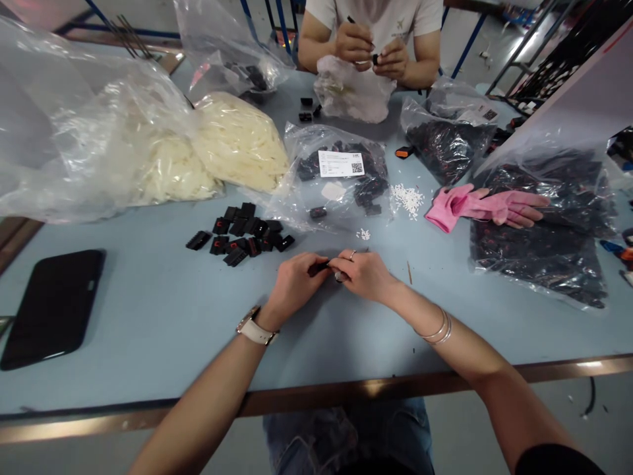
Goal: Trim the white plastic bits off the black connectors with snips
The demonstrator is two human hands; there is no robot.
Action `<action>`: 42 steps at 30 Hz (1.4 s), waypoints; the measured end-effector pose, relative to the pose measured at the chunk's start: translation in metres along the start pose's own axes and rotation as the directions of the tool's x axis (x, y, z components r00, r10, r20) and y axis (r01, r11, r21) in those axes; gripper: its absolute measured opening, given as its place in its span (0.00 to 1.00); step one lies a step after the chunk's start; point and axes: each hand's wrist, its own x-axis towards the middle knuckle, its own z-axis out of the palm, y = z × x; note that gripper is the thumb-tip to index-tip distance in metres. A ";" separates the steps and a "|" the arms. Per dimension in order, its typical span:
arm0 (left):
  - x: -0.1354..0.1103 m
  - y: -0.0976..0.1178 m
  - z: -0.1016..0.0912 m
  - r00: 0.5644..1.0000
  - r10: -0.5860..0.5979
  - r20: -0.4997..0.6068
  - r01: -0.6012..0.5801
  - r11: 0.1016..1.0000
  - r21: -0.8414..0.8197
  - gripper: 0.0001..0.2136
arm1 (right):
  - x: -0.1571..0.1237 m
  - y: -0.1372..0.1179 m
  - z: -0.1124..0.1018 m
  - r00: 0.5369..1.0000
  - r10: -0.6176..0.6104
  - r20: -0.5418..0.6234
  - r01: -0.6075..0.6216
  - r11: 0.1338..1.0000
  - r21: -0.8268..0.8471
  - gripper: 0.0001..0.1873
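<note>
In the head view, my left hand [295, 282] has its fingers closed around a small black plastic connector housing [318, 268], mostly covered by the fingers. My right hand [364, 272] meets it from the other side, thumb and fingers pinched at the housing's end; whatever sits between them is hidden. Just beyond my left hand lies a loose heap of black connector housings [247, 227], some with red parts. Small white pieces lie in a little cluster [364, 234] past my right hand, and a larger pile of white pieces [408, 200] is farther back.
A labelled clear bag of black parts [341, 188] lies ahead. Bags of cream-coloured pieces [237, 142] stand left, near a black tablet-like device [54, 307]. Pink gloves [487, 204] rest on bags of dark parts [539, 257] at right. Across the table, a person's hands [356, 46] hold a small black part.
</note>
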 end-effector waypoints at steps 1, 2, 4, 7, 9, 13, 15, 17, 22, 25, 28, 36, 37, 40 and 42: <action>0.000 0.000 0.000 1.000 0.004 0.001 -0.004 1.000 0.005 0.02 | 0.000 -0.001 -0.001 1.000 0.008 0.011 -0.008 1.000 -0.006 0.14; 0.000 0.000 0.000 1.000 0.007 0.000 -0.007 1.000 0.008 0.02 | 0.000 -0.001 -0.002 1.000 0.011 0.018 -0.011 1.000 -0.004 0.15; 0.000 0.000 -0.001 1.000 0.016 0.003 -0.016 1.000 0.004 0.03 | 0.001 0.000 -0.002 1.000 0.015 0.014 -0.015 0.999 0.030 0.14; 0.000 0.000 -0.001 1.000 0.020 0.011 -0.020 1.000 -0.015 0.04 | 0.002 0.002 0.003 0.997 0.026 -0.069 -0.014 0.986 0.167 0.13; 0.001 0.000 -0.001 1.000 0.018 0.008 -0.018 1.000 -0.022 0.03 | 0.002 0.001 0.007 0.978 0.063 -0.198 -0.001 0.955 0.296 0.12; 0.001 -0.001 -0.001 1.000 0.006 0.001 -0.006 0.999 -0.045 0.04 | 0.000 0.000 0.010 0.830 0.277 -0.484 0.034 0.841 0.540 0.23; 0.001 -0.001 -0.001 1.000 0.005 -0.002 -0.005 0.998 -0.057 0.05 | -0.001 0.000 0.011 0.760 0.355 -0.545 0.055 0.799 0.599 0.30; 0.001 -0.001 -0.001 1.000 0.011 -0.003 -0.011 0.998 -0.068 0.05 | -0.002 0.000 0.012 0.753 0.390 -0.530 0.065 0.758 0.650 0.34; 0.001 -0.002 -0.001 1.000 0.017 -0.003 -0.017 0.997 -0.076 0.05 | -0.004 -0.002 0.016 0.812 0.447 -0.374 -0.017 0.659 0.752 0.36; 0.000 -0.002 -0.001 1.000 0.021 -0.007 -0.022 0.996 -0.084 0.06 | -0.004 -0.004 0.017 0.814 0.440 -0.380 -0.002 0.657 0.754 0.35; 0.000 -0.001 -0.001 1.000 0.027 -0.010 -0.027 0.996 -0.088 0.07 | -0.004 -0.005 0.017 0.824 0.429 -0.370 -0.001 0.655 0.755 0.35; 0.000 -0.001 -0.001 1.000 0.016 -0.018 -0.018 0.995 -0.098 0.06 | -0.004 -0.005 0.019 0.848 0.403 -0.344 -0.036 0.692 0.721 0.35; 0.000 -0.002 0.000 1.000 0.014 -0.017 -0.015 0.995 -0.098 0.06 | -0.004 -0.006 0.018 0.848 0.394 -0.354 -0.029 0.702 0.711 0.34; 0.000 -0.002 0.000 1.000 0.016 -0.018 -0.017 0.995 -0.094 0.06 | -0.004 -0.007 0.016 0.850 0.375 -0.369 -0.027 0.732 0.681 0.33; -0.001 -0.002 0.000 1.000 0.019 -0.019 -0.021 0.995 -0.097 0.06 | -0.004 -0.007 0.015 0.854 0.368 -0.369 -0.036 0.748 0.663 0.32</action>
